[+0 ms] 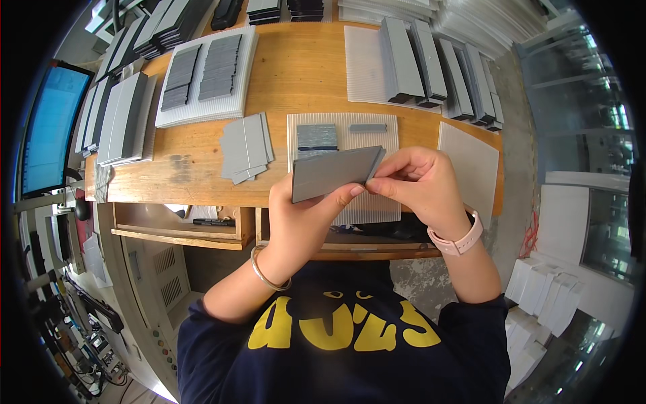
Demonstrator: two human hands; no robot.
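Observation:
My left hand [299, 219] holds a flat grey rectangular plate [333, 175] tilted up above the table, its thumb along the lower edge. At the plate's right end, my right hand [420, 185] pinches a thin grey strip [377, 163] with thumb and forefinger, against or very close to the plate. Whether the strip is fixed to it I cannot tell. Beneath both hands lies a white corrugated sheet [377, 214]. On that sheet rest a small bundle of grey strips [316, 137] and a separate short grey strip [368, 128].
Loose grey plates [243, 148] overlap on the wooden table [296, 74]. Behind them, rows of dark strips [219, 64] lie on white corrugated sheets. Stacked grey plates [404, 60] stand far right, others [123, 121] at left. Along the near edge a drawer [175, 236] stands pulled out.

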